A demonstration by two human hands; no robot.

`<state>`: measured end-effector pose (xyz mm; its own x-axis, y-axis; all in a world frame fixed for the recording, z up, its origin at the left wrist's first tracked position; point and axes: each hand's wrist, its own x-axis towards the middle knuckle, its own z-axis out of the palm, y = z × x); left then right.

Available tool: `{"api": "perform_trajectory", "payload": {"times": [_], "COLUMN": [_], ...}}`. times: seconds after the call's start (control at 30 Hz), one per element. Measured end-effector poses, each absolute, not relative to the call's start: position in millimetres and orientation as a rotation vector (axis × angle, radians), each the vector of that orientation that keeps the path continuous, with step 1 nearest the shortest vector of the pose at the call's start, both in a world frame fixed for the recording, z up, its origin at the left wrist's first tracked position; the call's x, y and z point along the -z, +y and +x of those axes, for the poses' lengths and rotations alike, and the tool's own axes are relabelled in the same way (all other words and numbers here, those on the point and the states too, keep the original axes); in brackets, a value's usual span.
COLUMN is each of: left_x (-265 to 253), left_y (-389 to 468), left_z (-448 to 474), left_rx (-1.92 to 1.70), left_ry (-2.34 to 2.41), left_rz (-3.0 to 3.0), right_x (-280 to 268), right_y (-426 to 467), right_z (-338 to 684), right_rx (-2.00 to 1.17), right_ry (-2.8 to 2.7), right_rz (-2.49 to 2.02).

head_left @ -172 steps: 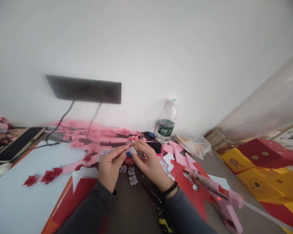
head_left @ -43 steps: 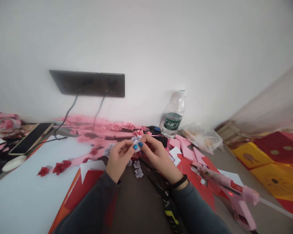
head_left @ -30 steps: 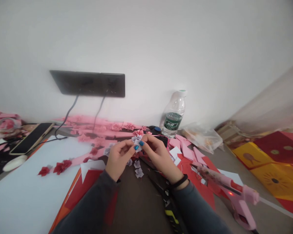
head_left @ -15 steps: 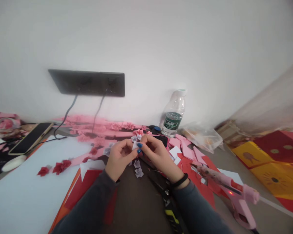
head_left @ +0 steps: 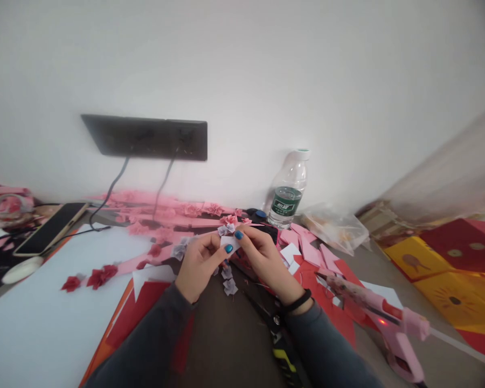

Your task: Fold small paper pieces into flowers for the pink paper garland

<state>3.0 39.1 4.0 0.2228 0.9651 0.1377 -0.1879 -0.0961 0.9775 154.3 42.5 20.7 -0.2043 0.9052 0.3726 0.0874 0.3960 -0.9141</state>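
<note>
A small piece of white paper [head_left: 228, 243] is pinched between both hands near the middle of the view. My left hand [head_left: 198, 264] grips its left side with thumb and fingers. At its upper right edge, the thumb and fingers of my right hand [head_left: 262, 258] are closed on it. Pale lilac paper flowers [head_left: 228, 283] lie on the table just below the hands, and a red-pink flower [head_left: 228, 219] shows right behind them. Scissors [head_left: 277, 323] with a black and yellow handle lie under my right wrist.
To the right rests a pink glue gun [head_left: 359, 296] with its red light on, beside pink paper pieces [head_left: 309, 250] and red sheets. A water bottle [head_left: 288, 194] stands by the wall. Left are a phone [head_left: 50, 229], a large white sheet [head_left: 44, 323] and pink flower strips [head_left: 161, 215].
My right thumb has shifted slightly up and right along the white paper, so more of its face shows. My left hand has barely moved.
</note>
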Motion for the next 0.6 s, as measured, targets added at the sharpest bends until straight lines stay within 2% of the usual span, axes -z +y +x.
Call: {"api": "perform_trajectory", "payload": {"times": [0.4, 0.6], "left_x": [-16.1, -11.7], "left_y": [32.6, 33.7], "left_z": [6.8, 6.8], "left_rx": [-1.179, -1.221], "left_ry": [0.875, 0.905], "left_rz": [1.465, 1.299], "right_x": [-18.9, -22.3], "right_y": [41.9, 41.3], "right_z": [155.6, 153.4], "right_rx": [-0.956, -0.994], "right_ry": [-1.62, -1.587], "right_rz": [-0.9, -0.874]}}
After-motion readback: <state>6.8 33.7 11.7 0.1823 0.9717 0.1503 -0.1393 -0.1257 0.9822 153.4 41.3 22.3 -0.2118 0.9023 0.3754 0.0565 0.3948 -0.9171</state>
